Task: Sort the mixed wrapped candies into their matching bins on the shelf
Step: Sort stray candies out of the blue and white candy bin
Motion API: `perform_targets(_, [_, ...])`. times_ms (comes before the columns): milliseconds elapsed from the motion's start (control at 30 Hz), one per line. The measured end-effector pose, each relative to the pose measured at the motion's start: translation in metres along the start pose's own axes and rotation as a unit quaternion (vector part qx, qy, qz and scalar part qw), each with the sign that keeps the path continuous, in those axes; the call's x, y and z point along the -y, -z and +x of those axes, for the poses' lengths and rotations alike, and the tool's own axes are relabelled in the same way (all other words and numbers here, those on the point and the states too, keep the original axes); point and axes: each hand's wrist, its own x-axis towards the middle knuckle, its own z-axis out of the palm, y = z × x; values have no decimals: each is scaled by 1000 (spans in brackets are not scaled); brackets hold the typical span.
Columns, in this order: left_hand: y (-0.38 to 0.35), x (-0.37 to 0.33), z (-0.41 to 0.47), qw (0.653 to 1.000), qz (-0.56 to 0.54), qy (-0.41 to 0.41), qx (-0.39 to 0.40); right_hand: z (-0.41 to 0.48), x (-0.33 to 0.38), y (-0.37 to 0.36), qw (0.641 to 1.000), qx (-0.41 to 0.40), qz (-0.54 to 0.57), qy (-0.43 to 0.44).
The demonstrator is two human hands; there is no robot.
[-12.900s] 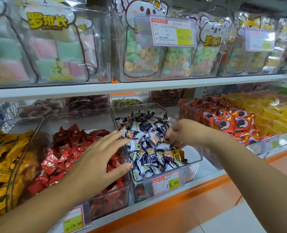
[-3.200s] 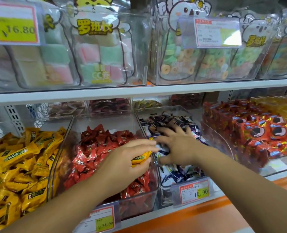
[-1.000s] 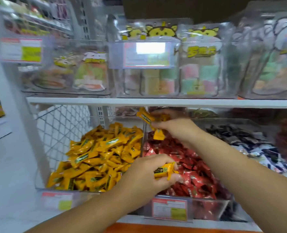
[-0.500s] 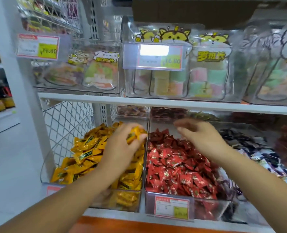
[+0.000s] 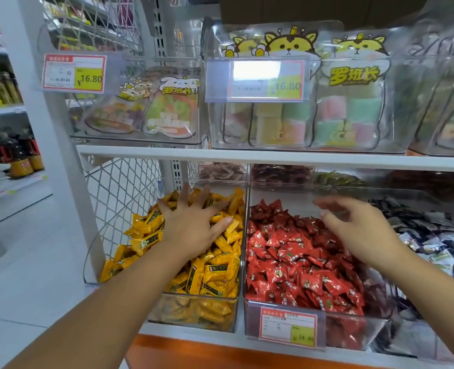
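Three clear bins [image 5: 353, 331] side by side on the lower shelf [image 5: 209, 338], one sort in each: yellow candies [image 5: 209, 272] at left, red candies [image 5: 295, 262] in the middle, dark-wrapped candies [image 5: 433, 235] at right, partly out of view. Left hand [image 5: 193, 222] flat on the yellow candies, fingers spread and straight, nothing held. Right hand [image 5: 359, 225] above the back of the red candies, apart from them, fingers loosely bent, somewhat blurred, apparently empty. No stray piece evident among yellow or red; dark lot too blurred to judge. Handling, as judged: small, light, individually wrapped pieces; glossy film likely slippery and crinkly, contents probably firm. Loose heaps prone to shifting under pressure. Best taken singly, by pinch across the body or at a wrapper end, not scooped.
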Motion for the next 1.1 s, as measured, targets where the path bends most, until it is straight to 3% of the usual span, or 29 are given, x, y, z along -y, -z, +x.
perform_targets(400, [11, 7, 16, 992, -58, 71, 88, -6, -16, 7, 999, 24, 30, 7])
perform_targets(600, [38, -27, 20, 995, -78, 55, 32, -8, -34, 29, 1000, -5, 26, 1])
perform_targets(800, [61, -113, -1, 974, -185, -127, -38, -3, -75, 65, 995, -1, -76, -70])
perform_targets(967, [45, -177, -21, 934, -211, -284, 47, 5, -93, 65, 983, 42, -165, -64])
perform_targets(1100, [23, -191, -19, 919, -226, -313, 77, 17, -94, 40, 984, 89, -153, 8])
